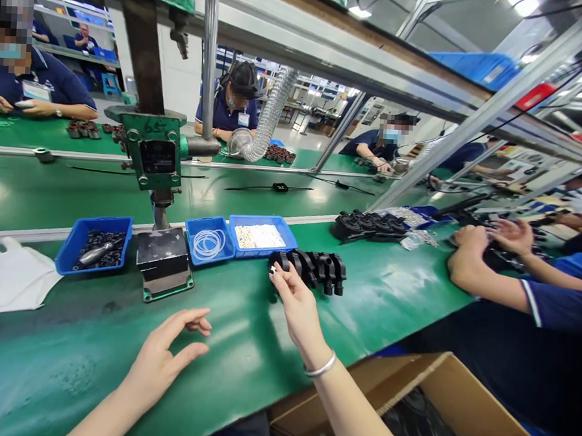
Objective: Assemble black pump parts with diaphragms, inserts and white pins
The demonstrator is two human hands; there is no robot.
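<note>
My right hand [297, 304], a silver bangle on its wrist, pinches a small white piece [273, 269] between thumb and fingertips. The hand is in front of a row of black plastic parts [334, 267] on the green bench and hides some of them. My left hand [167, 345] hovers over the bench with thumb and fingers apart, holding nothing. Beyond the hands are a blue tray of small white and yellowish pieces [259, 236] and a blue tray with clear rings [208, 244].
A green press [154, 149] stands over a dark metal block [163, 255]. Left of it are a blue bin of small black parts [105, 241] and a white cloth or glove [12, 278]. More black parts [368, 226] lie at right, near a co-worker's hands [492, 241]. A cardboard box [476, 410] stands below.
</note>
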